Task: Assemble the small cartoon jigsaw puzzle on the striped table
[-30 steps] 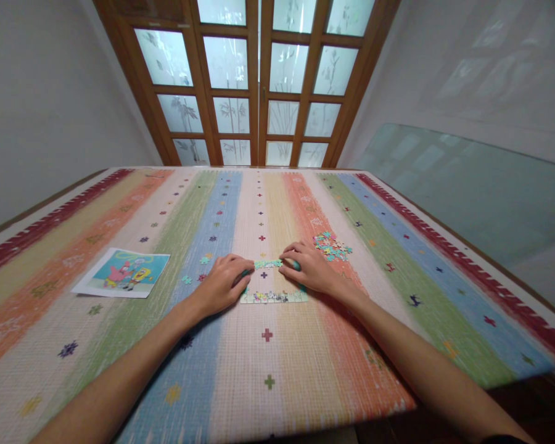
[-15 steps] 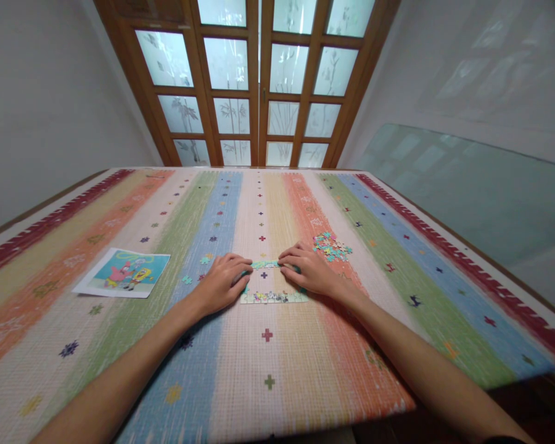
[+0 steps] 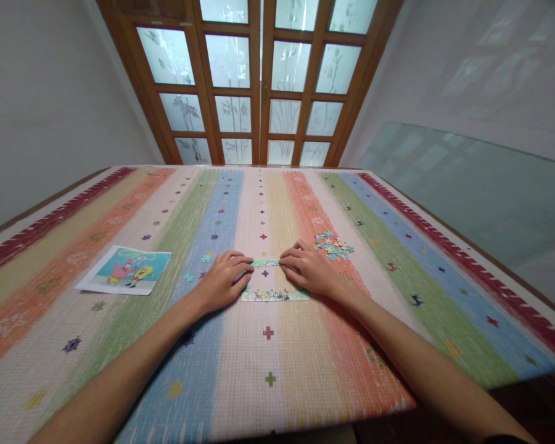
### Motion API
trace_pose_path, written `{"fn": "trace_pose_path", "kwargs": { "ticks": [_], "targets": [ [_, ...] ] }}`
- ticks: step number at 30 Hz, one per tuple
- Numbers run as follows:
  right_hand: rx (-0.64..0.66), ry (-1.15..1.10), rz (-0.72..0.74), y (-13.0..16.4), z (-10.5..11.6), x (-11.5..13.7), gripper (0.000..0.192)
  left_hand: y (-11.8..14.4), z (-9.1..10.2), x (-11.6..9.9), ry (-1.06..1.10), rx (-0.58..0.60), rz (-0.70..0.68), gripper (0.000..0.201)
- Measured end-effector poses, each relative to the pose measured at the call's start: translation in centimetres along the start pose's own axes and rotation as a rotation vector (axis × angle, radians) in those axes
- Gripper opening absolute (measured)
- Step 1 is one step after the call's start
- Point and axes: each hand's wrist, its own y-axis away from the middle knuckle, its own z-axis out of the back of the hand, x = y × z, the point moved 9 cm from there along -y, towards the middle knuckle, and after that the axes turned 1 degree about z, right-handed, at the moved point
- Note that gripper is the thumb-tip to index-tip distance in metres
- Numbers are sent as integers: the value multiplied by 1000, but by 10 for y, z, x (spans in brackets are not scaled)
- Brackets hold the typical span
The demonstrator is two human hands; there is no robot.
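Partly joined jigsaw puzzle pieces lie on the striped tablecloth in front of me. A teal top strip (image 3: 266, 263) and a pale bottom strip (image 3: 275, 296) show, with cloth visible between them. My left hand (image 3: 226, 277) rests at the left end of the top strip, its fingers bent together on the pieces. At the strip's right end my right hand (image 3: 308, 269) has its fingers curled onto the pieces. Both hands cover the puzzle's sides, so the pieces beneath the fingers are hidden.
A heap of loose puzzle pieces (image 3: 333, 245) lies just beyond my right hand. Several single pieces, one a teal piece (image 3: 187, 278), are left of my left hand. A printed cartoon picture (image 3: 126, 271) lies farther left. Wooden glazed doors (image 3: 259, 92) stand behind the table.
The view has shifted very slightly. Both hands stay at the ends of the top strip, with only small finger movements.
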Motion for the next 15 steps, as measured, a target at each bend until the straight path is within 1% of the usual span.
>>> {"fn": "trace_pose_path", "kwargs": {
  "ticks": [5,15],
  "targets": [
    [-20,-16,-8,0,2,0,23,0,-1,0,2,16,13,25],
    [-20,-43,-25,0,4,1,23,-1,-2,0,51,52,44,26]
  ]
}}
